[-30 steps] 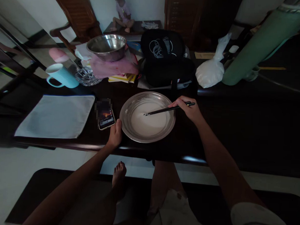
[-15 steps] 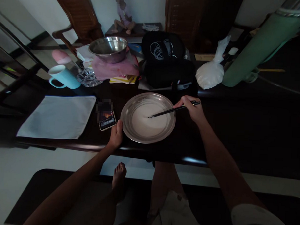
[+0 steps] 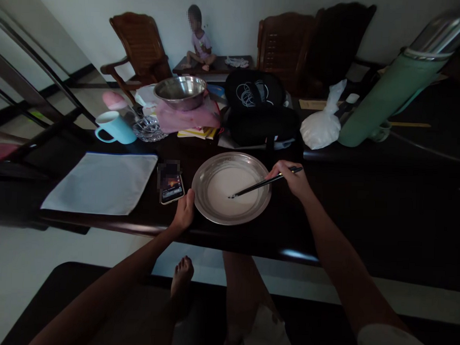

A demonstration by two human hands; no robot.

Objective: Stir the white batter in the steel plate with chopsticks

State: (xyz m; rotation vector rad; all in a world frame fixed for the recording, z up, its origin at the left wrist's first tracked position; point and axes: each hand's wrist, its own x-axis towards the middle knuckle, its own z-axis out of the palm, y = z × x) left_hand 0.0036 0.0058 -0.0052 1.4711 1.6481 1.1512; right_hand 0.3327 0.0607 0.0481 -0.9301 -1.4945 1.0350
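A wide metal bowl (image 3: 202, 204) stands near the front edge of the dark table, with a white, milky liquid (image 3: 229, 185) in it. My right hand (image 3: 291, 177) is closed around a pair of black chopsticks (image 3: 258, 184), whose tips dip into the liquid near the middle. With its thumb up at the rim, my left hand (image 3: 184, 211) grips the bowl's left side; its other fingers are mostly hidden. A lit phone (image 3: 172, 189) lies just left of that hand.
A pale zip pouch (image 3: 100, 183) lies at left, behind it a light-blue mug (image 3: 116, 127). Farther back are a smaller metal bowl (image 3: 181, 93), a black case (image 3: 259, 118), a tied bag of white powder (image 3: 321, 129) and a tall green flask (image 3: 389, 100). A person (image 3: 200, 44) sits beyond.
My view has tilted up slightly, so everything sits lower in the picture. The chopsticks stay in the liquid, and my left hand keeps its place at the bowl's rim.
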